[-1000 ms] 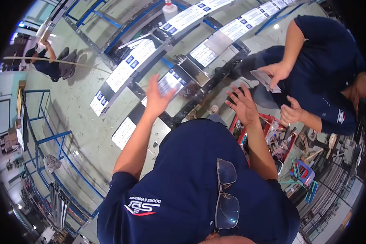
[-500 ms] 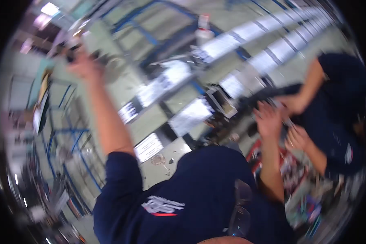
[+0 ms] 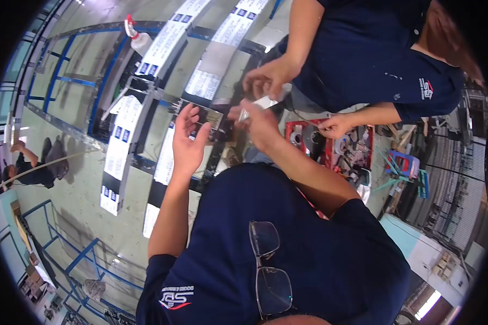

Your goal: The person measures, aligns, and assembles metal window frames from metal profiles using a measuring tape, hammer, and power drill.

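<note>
My left hand (image 3: 190,140) is open, palm turned inward and fingers loosely curled, over a film-covered metal profile (image 3: 165,157). Just beyond it is a rectangular metal piece (image 3: 207,117) at the profile. My right hand (image 3: 259,127) is closed around a small silver metal piece (image 3: 265,102), which is partly hidden by the fingers. A co-worker's hand (image 3: 279,75) reaches to the same piece from above. The co-worker's other hand (image 3: 335,127) is over a red crate (image 3: 373,145) of tools and small parts.
A second labelled profile (image 3: 119,157) lies parallel on the blue metal frame (image 3: 95,97). A spray bottle (image 3: 140,40) with a red head stands beside it. Another person (image 3: 35,168) is at the far left. A small blue stool (image 3: 402,164) is to the right.
My left hand has come in from far out on the left to over the profile. The view has turned, and the co-worker now appears higher and closer, one hand apart from the piece.
</note>
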`<state>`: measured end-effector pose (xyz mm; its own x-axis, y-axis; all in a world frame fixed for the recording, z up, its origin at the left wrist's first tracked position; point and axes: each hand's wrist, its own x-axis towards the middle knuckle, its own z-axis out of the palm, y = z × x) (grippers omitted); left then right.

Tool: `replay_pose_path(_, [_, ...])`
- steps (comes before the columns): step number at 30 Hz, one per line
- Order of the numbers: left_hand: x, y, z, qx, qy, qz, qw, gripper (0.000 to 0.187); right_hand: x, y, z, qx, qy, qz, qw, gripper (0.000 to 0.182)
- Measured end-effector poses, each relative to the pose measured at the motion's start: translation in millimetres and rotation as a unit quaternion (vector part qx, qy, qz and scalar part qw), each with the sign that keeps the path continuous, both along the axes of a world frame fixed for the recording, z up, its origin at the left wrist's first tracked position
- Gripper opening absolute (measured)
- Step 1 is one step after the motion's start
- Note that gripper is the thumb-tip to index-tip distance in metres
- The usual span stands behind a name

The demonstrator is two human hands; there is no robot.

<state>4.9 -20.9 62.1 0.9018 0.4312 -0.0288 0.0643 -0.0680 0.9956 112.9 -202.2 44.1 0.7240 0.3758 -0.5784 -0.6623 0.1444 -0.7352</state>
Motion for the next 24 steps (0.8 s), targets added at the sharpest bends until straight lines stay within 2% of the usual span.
replay_pose_path(1, [-2.8, -10.6, 6.7, -0.003, 0.015, -0.043, 0.999, 0.067, -13.9, -6.4, 11.7, -0.011, -0.025, 0.035, 0.999, 0.035])
replay_pose_path(3, [-3.7, -19.1, 14.7, -0.063, 0.019, -0.100, 0.993, 0.072, -33.3, -20.9, 18.1, -0.157, -0.113, 0.146, 0.970, 0.039])
replay_pose_path(4, [-2.9, -21.0, 19.4, -0.105, 0.012, -0.121, 0.987, 0.075, -37.7, -24.1, 14.9, -0.157, -0.104, 0.153, 0.970, 0.039])
replay_pose_path(5, [-1.9, -21.2, 22.8, -0.145, 0.006, -0.139, 0.980, 0.077, -39.1, -27.2, 10.7, -0.112, -0.150, 0.184, 0.965, 0.044])
replay_pose_path(6, [-0.4, -17.1, 23.4, -0.131, 0.021, -0.178, 0.975, 0.082, -41.2, -29.2, 7.1, -0.062, -0.195, 0.213, 0.955, 0.049])
replay_pose_path(7, [-0.6, -16.6, 21.0, -0.164, 0.022, -0.197, 0.966, 0.082, -40.1, -29.6, 19.4, -0.125, -0.226, 0.257, 0.931, 0.056])
replay_pose_path(9, [-0.3, -18.2, 23.8, -0.244, -0.005, -0.237, 0.940, 0.080, -39.2, -27.5, 13.3, -0.104, -0.274, 0.279, 0.915, 0.066])
replay_pose_path(10, [-2.1, -21.3, 27.2, -0.261, -0.003, -0.219, 0.940, 0.070, -39.2, -23.9, 27.3, -0.095, -0.274, 0.281, 0.915, 0.066])
replay_pose_path(12, [-5.1, -15.7, 19.0, -0.258, 0.007, -0.217, 0.941, 0.066, -35.2, -15.6, 72.9, -0.272, -0.315, 0.392, 0.820, 0.061])
replay_pose_path(15, [-9.5, -12.7, 11.4, -0.280, -0.001, -0.192, 0.941, 0.055, -36.5, -13.7, 81.1, -0.286, -0.278, 0.386, 0.832, 0.063])
replay_pose_path(16, [-13.1, -11.3, 7.8, -0.331, 0.003, -0.162, 0.930, 0.054, -41.0, -16.4, 71.4, -0.269, -0.303, 0.344, 0.847, 0.056])
replay_pose_path(17, [-17.1, -11.0, 5.4, -0.381, 0.006, -0.130, 0.915, 0.052, -42.7, -18.7, 64.6, -0.262, -0.303, 0.345, 0.848, 0.056])
replay_pose_path(19, [-20.8, -10.1, 1.9, -0.372, 0.002, -0.122, 0.920, 0.052, -45.1, -22.3, 55.8, -0.232, -0.309, 0.301, 0.872, 0.051])
replay_pose_path(21, [-19.9, -6.2, -1.2, -0.361, 0.020, -0.124, 0.924, 0.053, -42.9, -21.5, 49.7, -0.222, -0.316, 0.300, 0.872, 0.045])
replay_pose_path(22, [-21.3, 3.7, -12.6, -0.324, 0.044, -0.130, 0.936, 0.056, -39.2, -20.5, 42.6, -0.248, -0.366, 0.290, 0.849, 0.043])
replay_pose_path(23, [-18.3, 8.8, -18.9, -0.308, 0.023, -0.089, 0.947, 0.062, -35.3, -18.1, 37.7, -0.270, -0.416, 0.278, 0.822, 0.041])
replay_pose_path(24, [-16.6, 12.4, -23.9, -0.241, 0.021, -0.021, 0.970, 0.066, -33.2, -18.3, 35.4, -0.282, -0.427, 0.260, 0.819, 0.038])
